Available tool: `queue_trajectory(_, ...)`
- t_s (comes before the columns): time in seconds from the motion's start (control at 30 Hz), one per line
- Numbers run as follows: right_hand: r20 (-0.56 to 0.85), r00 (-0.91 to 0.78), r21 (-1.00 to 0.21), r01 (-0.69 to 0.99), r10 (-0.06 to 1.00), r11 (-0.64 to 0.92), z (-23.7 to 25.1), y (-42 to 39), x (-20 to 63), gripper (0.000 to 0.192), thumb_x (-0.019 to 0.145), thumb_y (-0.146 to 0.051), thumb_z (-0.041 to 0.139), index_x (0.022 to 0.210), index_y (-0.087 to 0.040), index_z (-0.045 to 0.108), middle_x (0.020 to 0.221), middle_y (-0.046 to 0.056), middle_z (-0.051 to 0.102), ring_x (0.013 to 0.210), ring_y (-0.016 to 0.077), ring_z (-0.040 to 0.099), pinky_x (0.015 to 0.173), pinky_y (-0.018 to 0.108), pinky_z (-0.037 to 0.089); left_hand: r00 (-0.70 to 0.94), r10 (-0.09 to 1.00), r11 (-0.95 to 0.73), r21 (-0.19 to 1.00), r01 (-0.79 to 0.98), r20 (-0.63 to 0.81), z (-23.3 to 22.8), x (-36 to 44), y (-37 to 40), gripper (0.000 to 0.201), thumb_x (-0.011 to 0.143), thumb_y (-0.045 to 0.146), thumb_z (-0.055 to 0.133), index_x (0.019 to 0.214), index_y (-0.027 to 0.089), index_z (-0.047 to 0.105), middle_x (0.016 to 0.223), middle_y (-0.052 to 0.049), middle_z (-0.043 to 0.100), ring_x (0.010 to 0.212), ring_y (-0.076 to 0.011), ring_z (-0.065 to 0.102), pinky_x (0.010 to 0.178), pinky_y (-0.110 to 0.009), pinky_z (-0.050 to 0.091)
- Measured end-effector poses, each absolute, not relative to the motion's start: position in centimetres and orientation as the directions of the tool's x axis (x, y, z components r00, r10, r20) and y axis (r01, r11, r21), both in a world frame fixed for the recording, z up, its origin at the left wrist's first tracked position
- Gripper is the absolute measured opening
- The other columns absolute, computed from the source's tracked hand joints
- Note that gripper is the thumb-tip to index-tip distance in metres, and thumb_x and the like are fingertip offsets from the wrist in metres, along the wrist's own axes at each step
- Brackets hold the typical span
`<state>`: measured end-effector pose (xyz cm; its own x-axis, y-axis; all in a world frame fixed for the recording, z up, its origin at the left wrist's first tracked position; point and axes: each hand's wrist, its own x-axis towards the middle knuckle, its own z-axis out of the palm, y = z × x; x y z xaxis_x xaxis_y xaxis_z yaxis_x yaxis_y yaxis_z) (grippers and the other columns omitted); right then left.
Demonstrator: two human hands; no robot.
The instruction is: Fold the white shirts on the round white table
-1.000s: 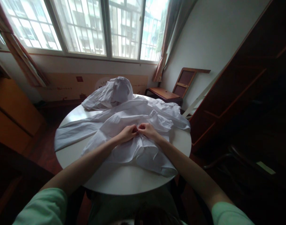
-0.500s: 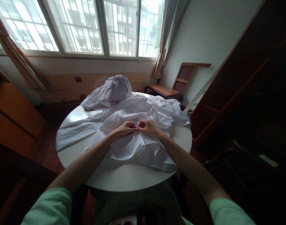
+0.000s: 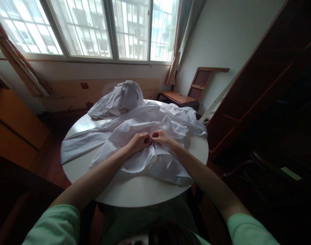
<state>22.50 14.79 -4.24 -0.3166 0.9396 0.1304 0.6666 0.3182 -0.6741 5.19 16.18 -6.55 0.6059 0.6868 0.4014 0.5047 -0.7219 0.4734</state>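
Left hand (image 3: 139,142), right hand (image 3: 161,138) together, apparently pinching white shirt (image 3: 155,160) beneath them, on round table (image 3: 130,194).

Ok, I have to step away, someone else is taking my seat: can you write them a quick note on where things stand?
Left hand and right hand: both pinch the front of the white shirt, fingertips close together at its middle.
Shirt lies spread and rumpled on the round white table, one sleeve trailing left.
A second bundled white garment sits at the far edge.
Done: shirt laid out.
Left: shirt not yet smoothed; far bundle untouched.
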Motion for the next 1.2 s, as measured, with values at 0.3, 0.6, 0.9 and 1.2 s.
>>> queue_trajectory(0.3,0.056,-0.246,-0.734,0.647,0.968,0.207,-3.5,14.8,22.7,0.011,0.065,-0.019,0.054,0.066,-0.011,0.061,0.051,-0.004,0.049,0.048,0.0069,0.042,0.048,0.019,0.03,0.549,0.694,-0.72,0.458,0.521,0.466,-6.4,5.1,15.8,0.015,0.077,0.029,0.055,0.069,0.016,0.056,0.067,0.002,0.054,0.058,-0.0088,0.044,0.058,-0.02,0.035)
queue_trajectory(0.6,0.063,-0.237,-0.728,0.653,0.969,0.207,-4.1,14.9,22.6,0.008,0.062,-0.017,0.054,0.065,-0.012,0.06,0.051,-0.004,0.051,0.049,0.0079,0.044,0.048,0.019,0.031,0.579,0.691,-0.718,0.51,0.475,0.433,-7.0,5.3,16.5,0.011,0.075,0.024,0.056,0.073,0.014,0.059,0.071,0.0,0.059,0.063,-0.0104,0.05,0.061,-0.021,0.037)
queue_trajectory(0.9,0.059,-0.234,-0.779,0.597,0.971,0.191,-4.3,14.8,22.5,0.006,0.06,-0.015,0.054,0.066,-0.013,0.055,0.053,-0.005,0.05,0.048,0.0068,0.044,0.046,0.018,0.03,0.602,0.706,-0.699,0.504,0.508,0.372,-6.3,5.1,16.7,0.01,0.071,0.021,0.057,0.068,0.012,0.06,0.066,-0.001,0.056,0.06,-0.0109,0.047,0.059,-0.023,0.036)
queue_trajectory(1.2,0.056,-0.239,-0.767,0.611,0.97,0.195,-4.7,14.9,22.4,0.007,0.061,-0.018,0.057,0.059,-0.015,0.05,0.049,-0.006,0.044,0.047,0.007,0.04,0.046,0.02,0.027,0.586,0.707,-0.689,0.572,0.444,0.396,-5.6,4.9,16.3,0.012,0.071,0.022,0.057,0.07,0.011,0.062,0.064,-0.001,0.055,0.058,-0.0104,0.046,0.056,-0.023,0.036)
